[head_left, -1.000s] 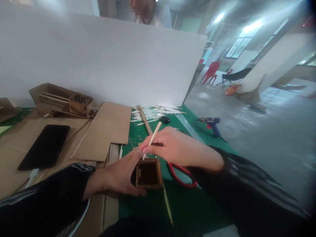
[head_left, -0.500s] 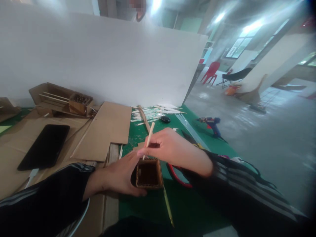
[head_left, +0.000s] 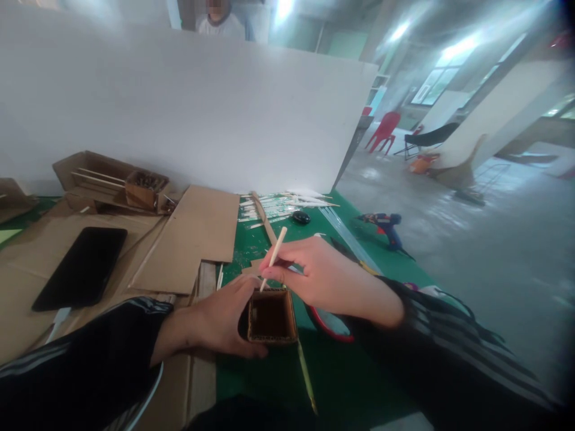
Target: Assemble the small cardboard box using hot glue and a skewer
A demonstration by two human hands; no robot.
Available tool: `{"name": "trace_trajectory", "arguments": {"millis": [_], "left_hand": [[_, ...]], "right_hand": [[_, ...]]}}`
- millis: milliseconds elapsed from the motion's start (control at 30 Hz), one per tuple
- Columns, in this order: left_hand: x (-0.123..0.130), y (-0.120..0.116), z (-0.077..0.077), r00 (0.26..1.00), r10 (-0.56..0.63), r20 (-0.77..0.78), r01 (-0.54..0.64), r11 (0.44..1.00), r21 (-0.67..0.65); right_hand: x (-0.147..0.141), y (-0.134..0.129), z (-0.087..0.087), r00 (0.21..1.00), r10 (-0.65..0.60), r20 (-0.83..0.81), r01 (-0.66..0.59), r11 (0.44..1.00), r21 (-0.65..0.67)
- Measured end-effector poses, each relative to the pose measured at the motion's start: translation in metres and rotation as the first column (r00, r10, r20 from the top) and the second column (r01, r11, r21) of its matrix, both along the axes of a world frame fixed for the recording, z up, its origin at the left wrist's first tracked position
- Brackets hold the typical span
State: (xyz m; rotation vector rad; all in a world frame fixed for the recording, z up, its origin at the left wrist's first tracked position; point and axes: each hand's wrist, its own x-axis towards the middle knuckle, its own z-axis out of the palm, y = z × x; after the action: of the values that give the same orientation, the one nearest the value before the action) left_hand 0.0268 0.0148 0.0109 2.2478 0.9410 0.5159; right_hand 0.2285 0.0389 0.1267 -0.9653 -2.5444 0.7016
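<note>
A small square cardboard box [head_left: 272, 340] stands on the green tabletop with its open top facing me. My left hand [head_left: 227, 317] grips it from the left, thumb at the near side and fingers at the far corner. Between the thumb and fingers of my right hand [head_left: 305, 269] is a thin wooden stick [head_left: 277, 248], tilted, its lower end at the box's far rim near my left fingertips. Whether that end touches the rim I cannot tell. A yellowish thin strip [head_left: 306, 377] lies by the box's near right corner.
Cardboard sheets [head_left: 188, 233] and a black phone [head_left: 83, 266] lie left. Behind are a cardboard tray [head_left: 85, 167], white-wrapped sticks [head_left: 274, 206] and a black round object [head_left: 300, 217]. A glue gun [head_left: 386, 226] is at right. A white panel [head_left: 179, 108] stands behind; a person [head_left: 220, 24] is beyond it.
My right hand has shifted slightly right, and the stick leans a little more to the right. My left hand and the box stay put. The person behind the panel has moved left.
</note>
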Motion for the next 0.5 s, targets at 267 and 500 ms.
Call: {"name": "trace_trajectory", "arguments": {"millis": [267, 500], "left_hand": [[0.001, 0.0, 0.003, 0.999, -0.02, 0.046, 0.02, 1.0, 0.003], [0.002, -0.002, 0.007, 0.999, -0.012, 0.041, 0.013, 1.0, -0.02]], "right_hand": [[-0.005, 0.001, -0.013, 0.996, -0.091, 0.014, 0.09, 0.995, 0.039], [-0.009, -0.001, -0.013, 0.99, -0.131, 0.058, 0.127, 0.989, 0.075]]}}
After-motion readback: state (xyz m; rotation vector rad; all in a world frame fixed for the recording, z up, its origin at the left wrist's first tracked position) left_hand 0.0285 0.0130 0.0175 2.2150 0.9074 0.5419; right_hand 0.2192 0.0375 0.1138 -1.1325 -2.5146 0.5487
